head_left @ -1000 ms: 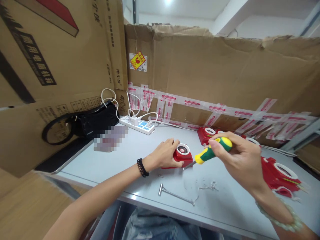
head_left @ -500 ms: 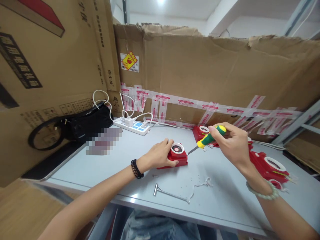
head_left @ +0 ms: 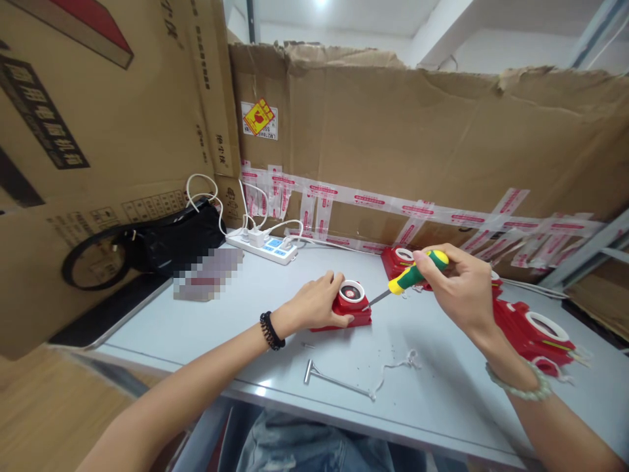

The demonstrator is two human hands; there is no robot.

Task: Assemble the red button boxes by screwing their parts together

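On the table, my left hand (head_left: 322, 303) grips a red box (head_left: 358, 316) with a white ring around a dark round window on top. The hand covers the box's left part. Closed around the green and yellow handle of a screwdriver (head_left: 413, 272) is my right hand (head_left: 462, 288). Its shaft slants down to the left, and the tip meets the upper right side of the red box. Nearer the table's front edge lies a metal T-shaped rod (head_left: 339, 381) with a white string (head_left: 393, 364) at its end.
Several more red boxes (head_left: 533, 334) stand at the right, partly behind my right hand. A white power strip (head_left: 265, 247) with cables and a black bag (head_left: 177, 239) are at the back left. Tall taped cardboard (head_left: 393, 137) closes off the rear. Small crumbs dot the tabletop (head_left: 442, 400).
The screwdriver tip has shifted slightly, from the box's right edge to over its upper right side. My left hand keeps its grip, and the whole view has moved a little.
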